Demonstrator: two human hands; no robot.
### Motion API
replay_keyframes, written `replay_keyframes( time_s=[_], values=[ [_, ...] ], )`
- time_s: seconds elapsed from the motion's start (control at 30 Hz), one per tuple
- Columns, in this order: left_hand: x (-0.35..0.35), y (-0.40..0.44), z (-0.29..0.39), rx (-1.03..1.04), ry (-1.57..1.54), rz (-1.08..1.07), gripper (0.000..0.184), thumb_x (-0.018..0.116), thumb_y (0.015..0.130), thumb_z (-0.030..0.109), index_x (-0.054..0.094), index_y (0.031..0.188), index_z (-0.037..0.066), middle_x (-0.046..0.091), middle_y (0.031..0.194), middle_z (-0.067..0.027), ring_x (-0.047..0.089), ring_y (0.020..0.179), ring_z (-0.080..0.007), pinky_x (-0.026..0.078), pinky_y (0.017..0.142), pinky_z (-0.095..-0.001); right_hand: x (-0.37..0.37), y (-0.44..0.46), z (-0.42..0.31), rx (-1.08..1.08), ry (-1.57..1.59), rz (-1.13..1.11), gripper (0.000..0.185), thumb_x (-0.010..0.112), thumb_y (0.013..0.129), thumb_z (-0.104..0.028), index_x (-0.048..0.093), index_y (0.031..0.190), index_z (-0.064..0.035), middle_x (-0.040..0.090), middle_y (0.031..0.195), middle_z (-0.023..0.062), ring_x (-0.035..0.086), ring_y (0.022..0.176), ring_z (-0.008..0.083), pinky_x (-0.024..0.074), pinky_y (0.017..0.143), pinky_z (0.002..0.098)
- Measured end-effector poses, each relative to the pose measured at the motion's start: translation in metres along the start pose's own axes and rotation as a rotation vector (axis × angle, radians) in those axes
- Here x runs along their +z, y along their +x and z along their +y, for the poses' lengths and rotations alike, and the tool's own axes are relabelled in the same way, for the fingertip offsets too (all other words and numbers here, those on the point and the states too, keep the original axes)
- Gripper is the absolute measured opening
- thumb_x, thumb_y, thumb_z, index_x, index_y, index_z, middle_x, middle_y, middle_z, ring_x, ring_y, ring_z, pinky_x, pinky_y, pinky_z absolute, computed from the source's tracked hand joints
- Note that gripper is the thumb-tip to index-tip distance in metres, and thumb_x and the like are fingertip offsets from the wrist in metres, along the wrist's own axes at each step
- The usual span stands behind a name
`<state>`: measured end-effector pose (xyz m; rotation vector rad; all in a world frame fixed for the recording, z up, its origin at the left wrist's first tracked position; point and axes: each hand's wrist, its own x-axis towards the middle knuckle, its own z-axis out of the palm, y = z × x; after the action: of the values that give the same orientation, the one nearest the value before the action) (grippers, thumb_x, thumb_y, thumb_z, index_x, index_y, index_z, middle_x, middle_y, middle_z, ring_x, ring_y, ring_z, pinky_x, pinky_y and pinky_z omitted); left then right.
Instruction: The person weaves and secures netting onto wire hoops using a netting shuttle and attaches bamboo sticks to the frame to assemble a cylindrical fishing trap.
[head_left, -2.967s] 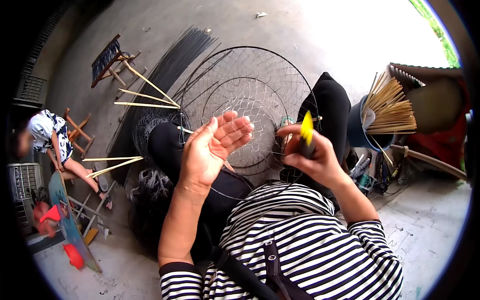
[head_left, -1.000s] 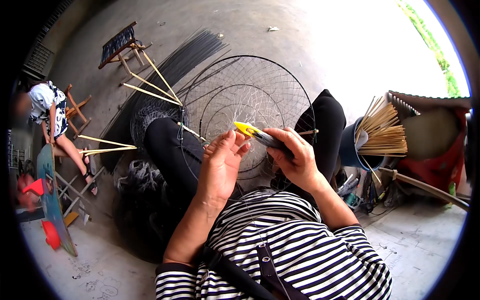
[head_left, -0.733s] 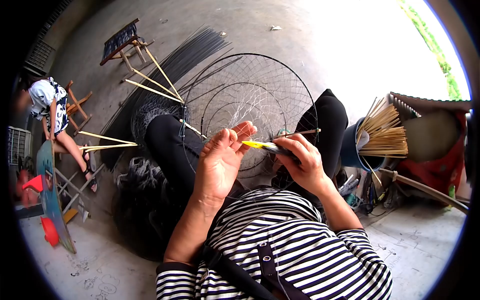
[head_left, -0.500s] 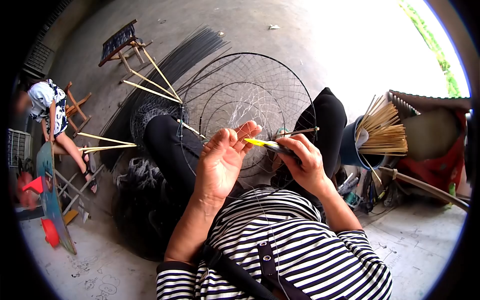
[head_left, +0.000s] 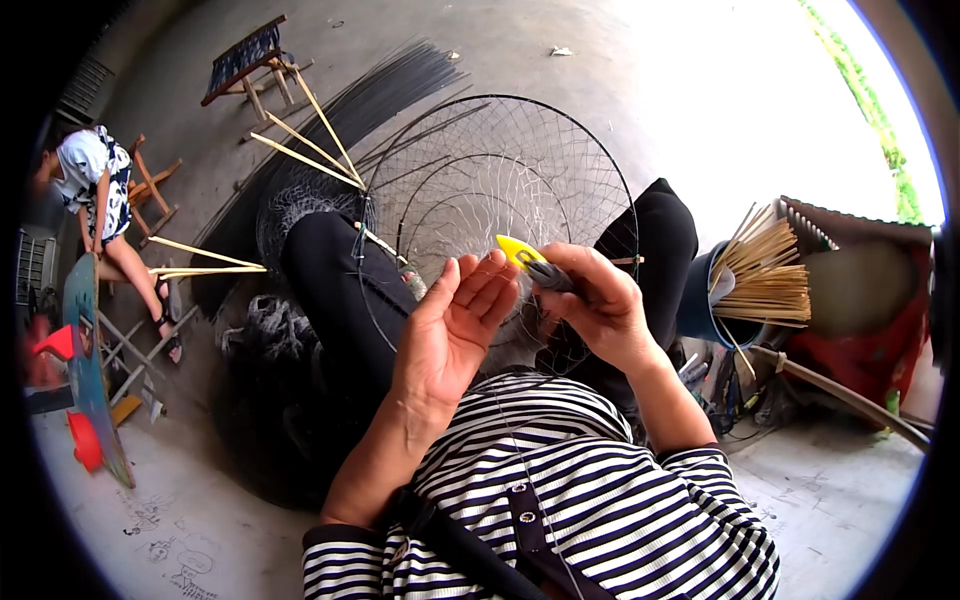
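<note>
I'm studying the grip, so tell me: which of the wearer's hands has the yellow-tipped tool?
The right hand: its fingers grip the yellow-tipped tool, while the left hand shows a bare, open palm.

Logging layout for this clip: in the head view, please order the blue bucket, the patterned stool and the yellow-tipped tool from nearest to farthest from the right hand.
1. Yellow-tipped tool: held in the right hand.
2. Blue bucket: close by, on the person's right.
3. Patterned stool: well ahead, on the person's left.
</note>
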<state>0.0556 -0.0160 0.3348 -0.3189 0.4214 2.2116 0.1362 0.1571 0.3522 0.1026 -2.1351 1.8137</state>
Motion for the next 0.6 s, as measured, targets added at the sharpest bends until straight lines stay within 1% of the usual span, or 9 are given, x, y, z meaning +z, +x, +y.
replay_keyframes(
  time_s=[0.07, 0.17, 0.2, 0.33, 0.4, 0.43, 0.47, 0.57, 0.6],
  values=[
    [0.000, 0.000, -0.001, 0.087, 0.098, 0.017, 0.023, 0.049, 0.096, 0.020, 0.062, 0.103, 0.002, 0.063, 0.111, -0.0184, 0.059, 0.108, -0.0302, 0.046, 0.097, -0.0403, -0.008, -0.002, 0.000, -0.047, -0.180, 0.013, 0.047, 0.061, 0.078, 0.008, 0.054, 0.123, -0.0040, 0.061, 0.091, 0.0084, 0.061, 0.083, 0.0187, 0.0485, 0.072, 0.0278],
    [0.008, -0.005, 0.002, 0.190, 0.231, -0.013, 0.024, 0.047, 0.097, 0.019, 0.061, 0.104, 0.002, 0.063, 0.112, -0.0179, 0.059, 0.109, -0.0298, 0.046, 0.097, -0.0393, -0.025, -0.003, -0.017, -0.062, -0.603, -0.101, 0.054, 0.064, 0.076, 0.006, 0.054, 0.126, -0.0100, 0.055, 0.079, 0.0058, 0.057, 0.072, 0.0199, 0.0486, 0.062, 0.0314],
    [0.010, -0.006, 0.002, 0.215, 0.254, -0.045, 0.026, 0.043, 0.097, 0.019, 0.061, 0.107, 0.002, 0.062, 0.115, -0.0179, 0.058, 0.111, -0.0303, 0.044, 0.098, -0.0391, -0.026, -0.005, -0.017, -0.115, -0.711, -0.095, 0.061, 0.065, 0.075, 0.001, 0.053, 0.130, -0.0218, 0.050, 0.074, 0.0038, 0.054, 0.067, 0.0195, 0.0472, 0.055, 0.0331],
    [0.010, -0.006, 0.004, 0.196, 0.280, -0.174, 0.030, 0.039, 0.099, 0.020, 0.059, 0.111, 0.003, 0.056, 0.124, -0.0180, 0.050, 0.121, -0.0304, 0.037, 0.105, -0.0417, -0.029, -0.010, -0.021, -0.156, -1.076, -0.170, 0.070, 0.064, 0.073, -0.003, 0.046, 0.133, -0.0357, 0.049, 0.081, 0.0035, 0.053, 0.068, 0.0194, 0.0464, 0.056, 0.0315],
    [0.011, -0.006, 0.002, 0.190, 0.275, -0.220, 0.030, 0.039, 0.098, 0.020, 0.059, 0.112, 0.003, 0.056, 0.125, -0.0176, 0.048, 0.123, -0.0307, 0.035, 0.106, -0.0419, -0.028, -0.010, -0.020, -0.141, -1.093, -0.191, 0.073, 0.063, 0.072, -0.003, 0.045, 0.134, -0.0364, 0.049, 0.081, 0.0033, 0.053, 0.068, 0.0193, 0.0465, 0.057, 0.0317],
    [0.012, -0.006, 0.000, 0.188, 0.268, -0.214, 0.029, 0.040, 0.098, 0.019, 0.059, 0.112, 0.003, 0.056, 0.125, -0.0176, 0.049, 0.122, -0.0302, 0.036, 0.106, -0.0409, -0.027, -0.010, -0.019, -0.134, -1.101, -0.201, 0.074, 0.063, 0.072, -0.002, 0.045, 0.134, -0.0368, 0.049, 0.082, 0.0032, 0.053, 0.069, 0.0193, 0.0465, 0.057, 0.0318],
    [0.015, -0.006, -0.001, 0.188, 0.261, -0.208, 0.028, 0.041, 0.097, 0.017, 0.059, 0.112, 0.002, 0.056, 0.124, -0.0176, 0.050, 0.121, -0.0298, 0.037, 0.105, -0.0398, -0.025, -0.008, -0.021, -0.130, -1.106, -0.210, 0.065, 0.063, 0.073, -0.002, 0.049, 0.130, -0.0301, 0.050, 0.081, 0.0040, 0.054, 0.069, 0.0204, 0.0465, 0.057, 0.0320],
    [0.018, -0.006, -0.008, 0.178, 0.229, -0.184, 0.026, 0.044, 0.096, 0.015, 0.059, 0.113, 0.001, 0.057, 0.124, -0.0160, 0.051, 0.120, -0.0271, 0.037, 0.104, -0.0376, -0.011, -0.004, -0.006, -0.182, -0.886, -0.112, 0.052, 0.064, 0.075, -0.004, 0.052, 0.123, -0.0192, 0.051, 0.080, 0.0056, 0.055, 0.069, 0.0223, 0.0464, 0.055, 0.0330],
    [0.018, -0.005, -0.011, 0.173, 0.217, -0.173, 0.026, 0.045, 0.096, 0.014, 0.059, 0.113, 0.001, 0.057, 0.124, -0.0152, 0.051, 0.120, -0.0259, 0.037, 0.105, -0.0370, -0.005, 0.001, -0.003, -0.237, -0.815, -0.086, 0.042, 0.066, 0.076, -0.007, 0.053, 0.116, -0.0105, 0.051, 0.078, 0.0070, 0.055, 0.067, 0.0239, 0.0463, 0.053, 0.0340]
  ],
)
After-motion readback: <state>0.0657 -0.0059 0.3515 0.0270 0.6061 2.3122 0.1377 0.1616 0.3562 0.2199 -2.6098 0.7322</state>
